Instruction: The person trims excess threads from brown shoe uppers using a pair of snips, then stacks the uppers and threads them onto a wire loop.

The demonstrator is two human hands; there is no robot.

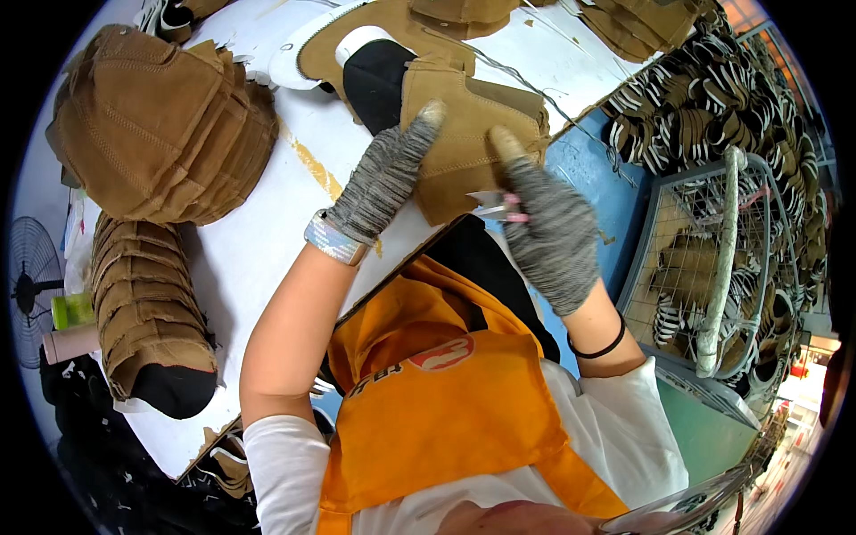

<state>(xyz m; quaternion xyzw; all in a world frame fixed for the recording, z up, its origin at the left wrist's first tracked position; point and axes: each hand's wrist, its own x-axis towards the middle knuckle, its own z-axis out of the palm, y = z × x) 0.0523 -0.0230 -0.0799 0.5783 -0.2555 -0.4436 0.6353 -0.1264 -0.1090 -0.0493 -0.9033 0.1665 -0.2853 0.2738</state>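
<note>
A brown suede shoe upper with a black lining part lies across the table's near edge. My left hand, in a grey knit glove with bare thumb tip, grips its left side, thumb on top and fingers mostly hidden. In my right hand, gloved alike and slightly blurred, is a small pair of thread snips with pink on it. Their blades point left, beside the upper's lower part. The right thumb rests on the suede near its right edge; the other fingers curl below.
Stacked brown uppers stand at the left, with a long nested row nearer me. More suede pieces lie along the far side of the white table. At right stands a wire basket beside heaped uppers. A fan is far left.
</note>
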